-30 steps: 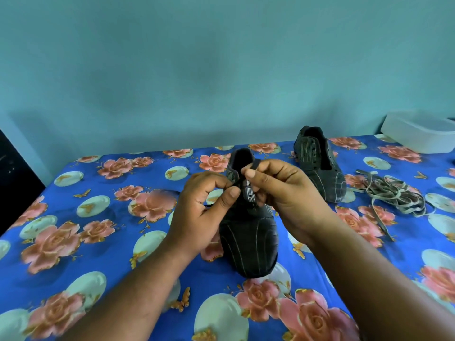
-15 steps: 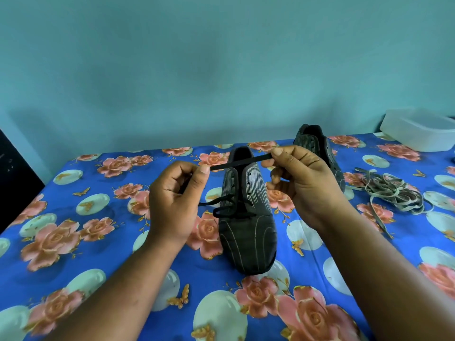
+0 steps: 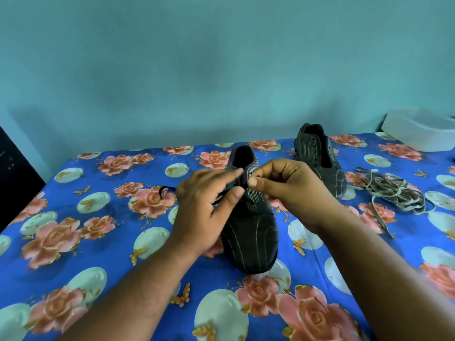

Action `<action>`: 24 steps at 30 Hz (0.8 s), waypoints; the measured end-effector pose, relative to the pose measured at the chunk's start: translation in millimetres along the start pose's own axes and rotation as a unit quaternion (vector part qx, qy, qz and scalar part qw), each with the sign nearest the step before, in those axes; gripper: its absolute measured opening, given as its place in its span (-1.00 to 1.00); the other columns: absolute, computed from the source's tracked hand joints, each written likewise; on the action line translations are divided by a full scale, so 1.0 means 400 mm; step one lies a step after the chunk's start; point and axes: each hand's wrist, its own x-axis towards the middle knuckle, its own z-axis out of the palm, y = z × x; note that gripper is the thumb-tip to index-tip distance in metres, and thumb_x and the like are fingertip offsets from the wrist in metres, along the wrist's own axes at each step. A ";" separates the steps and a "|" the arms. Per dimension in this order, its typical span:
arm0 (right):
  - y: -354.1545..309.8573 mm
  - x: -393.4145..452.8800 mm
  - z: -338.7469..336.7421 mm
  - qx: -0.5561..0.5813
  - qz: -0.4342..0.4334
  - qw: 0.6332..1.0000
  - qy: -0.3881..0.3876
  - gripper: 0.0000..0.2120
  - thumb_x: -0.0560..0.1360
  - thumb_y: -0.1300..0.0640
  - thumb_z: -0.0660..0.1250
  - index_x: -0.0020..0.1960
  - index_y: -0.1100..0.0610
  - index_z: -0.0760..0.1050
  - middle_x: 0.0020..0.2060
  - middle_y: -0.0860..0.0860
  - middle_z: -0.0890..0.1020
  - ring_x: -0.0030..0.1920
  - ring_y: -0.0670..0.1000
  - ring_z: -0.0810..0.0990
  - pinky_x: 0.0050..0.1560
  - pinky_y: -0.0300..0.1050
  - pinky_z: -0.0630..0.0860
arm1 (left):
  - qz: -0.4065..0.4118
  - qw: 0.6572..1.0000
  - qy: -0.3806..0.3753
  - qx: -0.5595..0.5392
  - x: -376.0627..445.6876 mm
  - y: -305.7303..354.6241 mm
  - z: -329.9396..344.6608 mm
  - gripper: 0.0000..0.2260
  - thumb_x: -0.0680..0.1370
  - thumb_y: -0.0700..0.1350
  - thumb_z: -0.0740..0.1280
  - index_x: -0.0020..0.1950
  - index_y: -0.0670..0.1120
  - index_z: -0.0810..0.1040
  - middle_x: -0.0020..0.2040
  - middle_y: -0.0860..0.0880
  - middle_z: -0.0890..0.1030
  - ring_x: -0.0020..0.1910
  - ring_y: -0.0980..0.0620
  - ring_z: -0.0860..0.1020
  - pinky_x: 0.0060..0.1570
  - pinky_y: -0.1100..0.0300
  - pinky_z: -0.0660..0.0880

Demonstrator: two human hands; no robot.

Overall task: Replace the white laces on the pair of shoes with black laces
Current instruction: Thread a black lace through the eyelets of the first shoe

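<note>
A dark striped shoe (image 3: 251,237) stands on the flowered blue cloth (image 3: 98,242), toe toward me. A black lace (image 3: 219,197) is threaded through its lower eyelets. My left hand (image 3: 206,207) is over the shoe's left side; its index finger touches the eyelet edge, and the lace runs through the hand and trails out to the left. My right hand (image 3: 288,190) pinches the lace between thumb and forefinger at an upper eyelet. The second dark shoe (image 3: 317,158) stands behind on the right, without a lace. The removed white laces (image 3: 394,193) lie in a heap on the right.
A white plastic tub (image 3: 423,129) sits at the back right corner against the teal wall. A dark object (image 3: 14,178) borders the cloth's left edge.
Both hands have come down from holding the lace stretched above the shoe and have closed in on the upper eyelets. The lace's free end now trails to the left.
</note>
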 end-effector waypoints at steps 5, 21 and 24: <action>0.003 0.000 0.001 -0.011 0.008 0.999 -0.029 -0.92 0.51 0.17 0.48 -0.06 0.19 0.68 -0.31 -0.04 0.68 -0.30 -0.05 0.51 -0.28 -0.29 0.49 | 0.003 0.999 0.026 -0.020 0.002 0.013 0.006 -0.82 0.58 0.10 0.37 0.02 0.06 0.72 -0.13 0.16 0.69 -0.09 0.03 0.58 -0.07 -0.19 0.49; 0.064 0.023 -0.001 -0.147 -0.052 0.987 0.035 -0.81 0.64 0.14 0.32 0.22 0.01 0.62 -0.17 0.04 0.59 -0.29 -0.10 0.51 -0.17 -0.22 0.50 | -0.029 0.998 0.040 0.028 -0.002 0.000 0.022 -0.87 0.55 0.09 0.38 -0.01 0.10 0.70 -0.03 0.20 0.67 0.04 0.03 0.58 0.05 -0.20 0.47; 0.093 0.030 -0.001 -0.302 -0.124 0.945 0.029 -0.63 0.67 0.16 0.24 0.46 -0.07 0.46 -0.07 -0.04 0.46 -0.07 -0.13 0.47 0.04 -0.25 0.44 | -0.042 0.997 0.029 0.058 -0.003 0.004 0.030 -0.84 0.54 0.15 0.34 -0.02 0.15 0.68 0.14 0.26 0.51 0.25 0.01 0.47 0.17 -0.23 0.39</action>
